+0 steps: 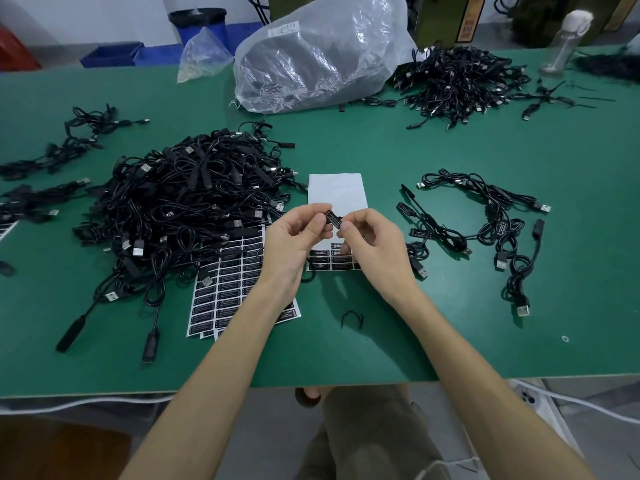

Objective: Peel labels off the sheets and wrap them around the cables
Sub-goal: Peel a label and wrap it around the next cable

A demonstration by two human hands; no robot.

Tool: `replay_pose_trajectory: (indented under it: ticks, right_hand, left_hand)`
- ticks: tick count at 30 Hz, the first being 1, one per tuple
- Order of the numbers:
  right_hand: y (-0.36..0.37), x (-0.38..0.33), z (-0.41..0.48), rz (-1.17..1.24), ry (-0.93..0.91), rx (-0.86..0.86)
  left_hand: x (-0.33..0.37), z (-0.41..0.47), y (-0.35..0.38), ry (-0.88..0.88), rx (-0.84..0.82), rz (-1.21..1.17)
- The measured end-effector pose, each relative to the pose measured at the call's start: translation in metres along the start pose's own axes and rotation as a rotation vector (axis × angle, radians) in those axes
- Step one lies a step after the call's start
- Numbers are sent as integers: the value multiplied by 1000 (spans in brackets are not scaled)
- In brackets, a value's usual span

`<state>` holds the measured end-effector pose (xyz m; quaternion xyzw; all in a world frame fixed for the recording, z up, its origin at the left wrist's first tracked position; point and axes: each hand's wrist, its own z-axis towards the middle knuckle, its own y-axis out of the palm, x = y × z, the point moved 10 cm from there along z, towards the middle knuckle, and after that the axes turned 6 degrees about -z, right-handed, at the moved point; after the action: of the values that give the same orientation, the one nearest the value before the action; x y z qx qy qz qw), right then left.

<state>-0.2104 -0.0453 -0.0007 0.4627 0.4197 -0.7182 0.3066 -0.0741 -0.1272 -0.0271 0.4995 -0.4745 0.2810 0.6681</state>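
— What's on the left?
— A tangled heap of black USB cables [180, 202] on the green desk [450, 323], overlapping the sheets of black printed labels [228, 282].
— And the hands?
— The left hand [294, 237] and the right hand [370, 244] both pinch one small black rectangular label [333, 218] above a white backing sheet [337, 192].

On the black labels [319, 252] of the white label sheet [337, 192], midway along the table [450, 323], I just make out "LED CONTROLLER" in white. Their smaller lines, and the stacked sheets' [228, 285] print, are too fine for me to read.
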Motion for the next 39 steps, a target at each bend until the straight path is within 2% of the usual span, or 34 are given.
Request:
replay_pose_trajectory:
  ticks: [14,21,27,33,39]
  right_hand:
    - [-1,5,1,84,34,4]
    - [-19,-20,-8,39,-181,193]
    - [-19,-27,-14,101,-202,204]
    - [-15,-27,-13,102,-168,179]
    - [-9,-25,-13,144,-142,128]
  left_hand:
    - [4,-2,3,-1,-14,-86]
    - [9,-4,2,-43,-22,-272]
    - [5,-6,5,-95,-33,-274]
    - [7,-7,12,-104,-123,-357]
    - [9,-10,23,-88,-202,-287]
